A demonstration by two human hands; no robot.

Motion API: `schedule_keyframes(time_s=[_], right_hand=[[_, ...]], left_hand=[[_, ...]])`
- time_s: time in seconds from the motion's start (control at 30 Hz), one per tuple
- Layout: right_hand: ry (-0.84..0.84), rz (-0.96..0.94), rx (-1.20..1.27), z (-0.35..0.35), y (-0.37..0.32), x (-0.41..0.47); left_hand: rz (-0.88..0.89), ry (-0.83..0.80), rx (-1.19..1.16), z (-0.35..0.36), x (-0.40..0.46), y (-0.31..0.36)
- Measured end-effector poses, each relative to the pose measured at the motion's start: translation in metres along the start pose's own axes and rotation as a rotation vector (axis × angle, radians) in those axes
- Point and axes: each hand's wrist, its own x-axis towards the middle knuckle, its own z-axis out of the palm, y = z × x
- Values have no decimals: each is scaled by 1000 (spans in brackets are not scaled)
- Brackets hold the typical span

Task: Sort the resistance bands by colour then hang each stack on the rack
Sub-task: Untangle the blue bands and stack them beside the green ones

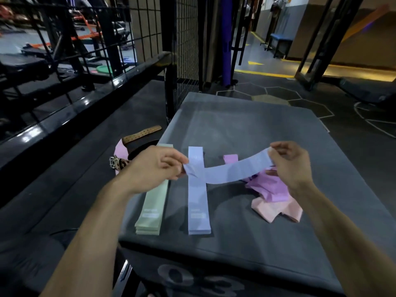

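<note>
Green stack (153, 202) & blue stack (198, 202) lie on table (246, 243) nearest, w/ left hand (157, 166) & right hand (288, 161) each pinching an end of blue band (229, 171) above them, pink pile (276, 198) under right hand.

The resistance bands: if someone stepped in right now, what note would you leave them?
Left hand and right hand each pinch one end of a lilac band, held over the grey pad.
Done: a green stack and a lilac stack lie straight, side by side.
Left: lay the held band on the lilac stack, sort the jumbled purple and pink heap, then hang every stack; nothing is hung yet.
</note>
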Motion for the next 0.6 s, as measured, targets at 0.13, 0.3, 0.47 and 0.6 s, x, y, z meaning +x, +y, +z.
schedule_keyframes(time_s=[0.13, 0.3, 0.47, 0.6], right_hand=[[9, -148, -75, 18, -6, 3], [-87, -235, -76, 43, -25, 12], [-225, -343, -132, 83, -45, 31], [-367, -417, -221, 125, -53, 49]], left_hand=[[46, -45, 158, -8, -4, -6], [144, -150, 256, -11, -3, -10], [123, -447, 95, -1, -1, -3], [104, -582, 134, 12, 7, 2]])
